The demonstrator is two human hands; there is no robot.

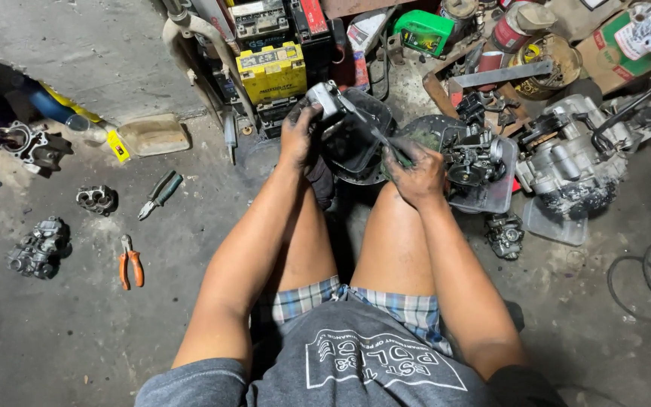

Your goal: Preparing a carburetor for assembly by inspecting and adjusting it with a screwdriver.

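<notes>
Pretty boxed in by clutter ahead; a greasy silver carburetor part (325,98) is gripped in left hand (299,136), a thin tool (374,134) clenched in right hand (414,175).

Orange pliers (131,269), green pliers (160,194), yellow battery (271,72), engine (570,162) nearby.

**Both hands raised above the knees**

Both forearms reach from the lower frame toward upper centre. The left hand (297,136) is lifted, grimy fingers (304,114) curled closed. The right hand (414,175) sits lower right of it, fingers clenched, wrist bent inward.
</notes>
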